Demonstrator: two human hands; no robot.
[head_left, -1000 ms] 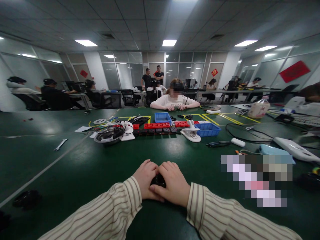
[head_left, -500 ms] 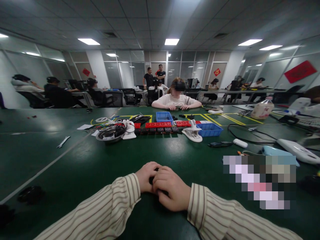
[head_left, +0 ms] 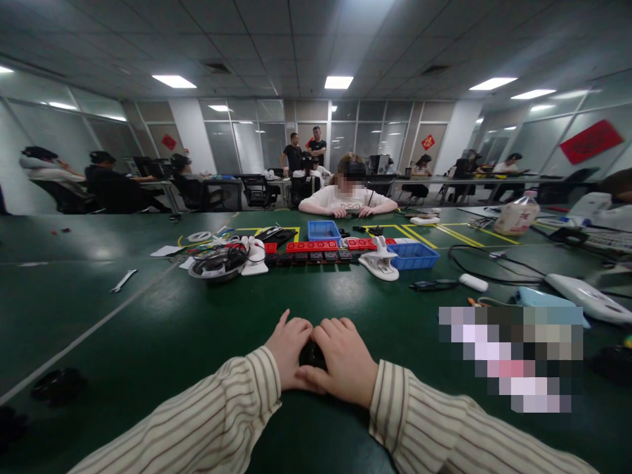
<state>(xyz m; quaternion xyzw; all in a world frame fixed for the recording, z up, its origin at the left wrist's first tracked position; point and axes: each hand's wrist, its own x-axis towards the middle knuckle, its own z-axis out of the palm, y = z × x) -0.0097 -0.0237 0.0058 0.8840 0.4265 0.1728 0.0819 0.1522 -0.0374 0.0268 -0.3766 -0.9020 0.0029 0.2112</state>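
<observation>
Both my hands rest together on the near part of the green table (head_left: 212,368). A small, dark, shiny black object (head_left: 312,356) shows in the gap between them; most of it is covered, and its kind is unclear. From the left, my left hand (head_left: 292,352) curves round it, one finger sticking up and away. My right hand (head_left: 344,361) wraps its other side, fingers bent over the far edge and thumb across the near side, touching the left hand.
Farther off stand red-and-black power strips (head_left: 316,250), a metal bowl of cables (head_left: 217,266), a white clip stand (head_left: 380,263) and blue bins (head_left: 412,255). A wrench (head_left: 123,281) lies left. Power banks and cables crowd the right. Across the table sits a person (head_left: 345,194).
My right hand has shifted its grip and its fingers now point farther forward. A finger of my left hand has lifted, and more of the black object shows between the hands.
</observation>
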